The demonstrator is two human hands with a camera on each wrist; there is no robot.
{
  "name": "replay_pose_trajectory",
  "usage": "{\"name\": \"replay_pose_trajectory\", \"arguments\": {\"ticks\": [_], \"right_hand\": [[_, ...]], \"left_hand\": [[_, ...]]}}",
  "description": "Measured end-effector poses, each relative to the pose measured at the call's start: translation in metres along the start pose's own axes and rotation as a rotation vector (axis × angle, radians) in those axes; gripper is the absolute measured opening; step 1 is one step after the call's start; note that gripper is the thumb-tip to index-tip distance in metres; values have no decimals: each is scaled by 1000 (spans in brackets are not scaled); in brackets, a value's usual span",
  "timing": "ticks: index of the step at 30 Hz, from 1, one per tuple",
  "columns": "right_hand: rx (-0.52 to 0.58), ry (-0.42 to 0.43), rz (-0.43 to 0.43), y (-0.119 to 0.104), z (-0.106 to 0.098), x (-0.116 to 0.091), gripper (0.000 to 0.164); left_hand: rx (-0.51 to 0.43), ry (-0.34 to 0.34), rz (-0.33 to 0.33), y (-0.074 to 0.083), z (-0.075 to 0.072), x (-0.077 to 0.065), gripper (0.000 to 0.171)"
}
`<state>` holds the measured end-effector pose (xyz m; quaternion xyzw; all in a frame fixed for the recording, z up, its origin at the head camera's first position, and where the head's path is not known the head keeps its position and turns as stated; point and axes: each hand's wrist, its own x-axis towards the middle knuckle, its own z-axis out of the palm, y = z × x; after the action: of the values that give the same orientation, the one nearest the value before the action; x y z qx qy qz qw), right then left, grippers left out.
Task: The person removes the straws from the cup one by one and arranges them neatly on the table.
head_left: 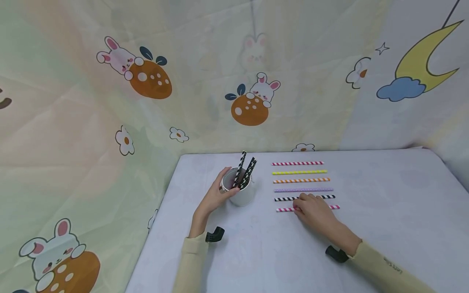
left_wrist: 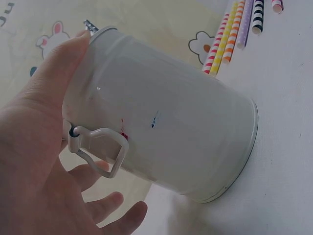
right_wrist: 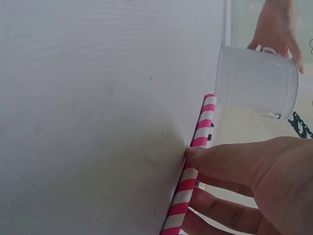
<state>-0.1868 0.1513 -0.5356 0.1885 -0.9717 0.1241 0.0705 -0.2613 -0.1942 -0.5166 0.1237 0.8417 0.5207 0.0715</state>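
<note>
My left hand point(head_left: 213, 198) holds a small white metal bucket point(left_wrist: 171, 112) at its rim, thumb on one side. Black-and-white patterned paper straws point(head_left: 248, 171) lean upright inside. The bucket's side bears a small wire handle point(left_wrist: 120, 147) and specks of red and blue. With my right hand point(head_left: 318, 213) I pinch the nearest pink-and-white striped straw point(right_wrist: 183, 196), which lies along the table between thumb and fingers. Just beyond it is a black-and-white striped straw point(head_left: 283, 199), partly hidden by that hand.
Farther back lie a purple dotted straw point(head_left: 303, 190), an orange striped one point(head_left: 301, 180), a yellow one point(head_left: 299, 172) and a red striped one point(head_left: 297, 163), roughly parallel. The white table point(head_left: 253, 252) meets a patterned cloth backdrop point(head_left: 205, 49) behind and at left.
</note>
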Motion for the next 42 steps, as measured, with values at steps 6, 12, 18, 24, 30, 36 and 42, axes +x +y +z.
{"name": "replay_pose_trajectory", "arguments": {"ticks": [6,12,18,24,30,36,42], "right_hand": [[3,-2,3,0,0,-1,14],[15,14,-1,0,-1,-1,15],[35,34,-8,1,-1,-1,17],[53,38,-16,3,0,1,19],[102,9,1,5,-1,1,21],[225,27,7,3,-9,6,27],[368,25,68,-2,-22,14,40]], "left_hand": [[-8,-1,-11,1,0,-1,83],[-12,-3,-5,2,1,-1,84],[-10,-2,-8,0,1,1,84],[-2,-1,-5,-1,1,1,84],[-2,-1,-7,-2,1,1,83],[-5,-6,0,-3,1,2,82],[-16,-1,-2,-3,1,2,83]]}}
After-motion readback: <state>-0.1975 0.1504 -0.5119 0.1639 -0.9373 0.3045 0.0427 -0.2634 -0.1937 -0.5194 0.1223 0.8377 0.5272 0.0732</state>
